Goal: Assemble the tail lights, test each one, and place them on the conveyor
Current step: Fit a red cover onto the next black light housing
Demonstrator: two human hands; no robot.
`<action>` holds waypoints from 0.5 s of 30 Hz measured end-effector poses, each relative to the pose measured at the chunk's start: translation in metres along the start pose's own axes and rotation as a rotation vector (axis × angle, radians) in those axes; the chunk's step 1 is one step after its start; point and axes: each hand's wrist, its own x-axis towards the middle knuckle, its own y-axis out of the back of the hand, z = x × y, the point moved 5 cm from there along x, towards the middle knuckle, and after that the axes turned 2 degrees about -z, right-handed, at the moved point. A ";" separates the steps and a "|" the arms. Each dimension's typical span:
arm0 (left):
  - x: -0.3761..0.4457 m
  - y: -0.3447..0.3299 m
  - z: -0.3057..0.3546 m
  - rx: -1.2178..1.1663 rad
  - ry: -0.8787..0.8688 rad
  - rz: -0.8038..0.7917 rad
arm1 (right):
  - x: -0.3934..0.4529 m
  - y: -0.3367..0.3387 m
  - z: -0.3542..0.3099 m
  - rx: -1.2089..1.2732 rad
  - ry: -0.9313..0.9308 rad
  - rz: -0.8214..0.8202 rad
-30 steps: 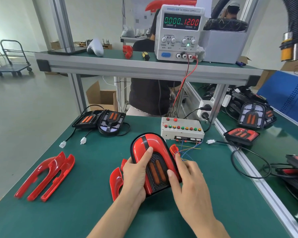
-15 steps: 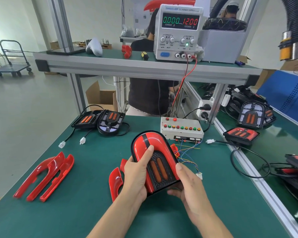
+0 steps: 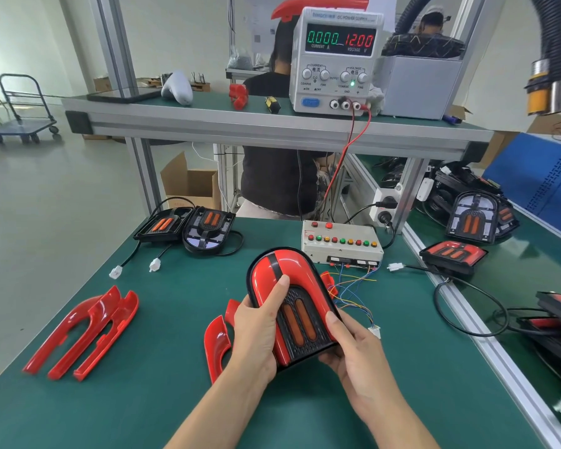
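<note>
The tail light (image 3: 285, 299), a red arched cover around a black grille with two orange strips, sits at the lower centre of the frame, held tilted just above the green bench (image 3: 149, 319) with its rounded end pointing away from the person. The left hand (image 3: 256, 335) grasps its left edge: the thumb lies straight across the red cover up to the grille, and the fingers curl underneath out of sight. The right hand (image 3: 353, 348) grips the lower right corner from below, thumb pressed along the right rim, fingers wrapped under the base. Both forearms rise from the bottom edge and meet at the light.

Thin coloured wires (image 3: 353, 296) run from behind the light's right side to the test box (image 3: 340, 244) with its row of coloured buttons, just above it in the frame. A loose red cover (image 3: 216, 345) lies on the bench touching the left hand's outer side. Further left, a pair of red covers (image 3: 85, 332) lies nested together. At centre left rest two black light units (image 3: 188, 228) with white plugs. The power supply (image 3: 337, 59) stands on the shelf at top centre, its display reading 0.000 and 12.00. More tail lights (image 3: 454, 256) lie at the right edge.
</note>
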 end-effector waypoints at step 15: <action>0.032 -0.010 0.064 0.548 -0.120 -0.242 | 0.003 0.022 -0.006 -0.110 0.118 -0.066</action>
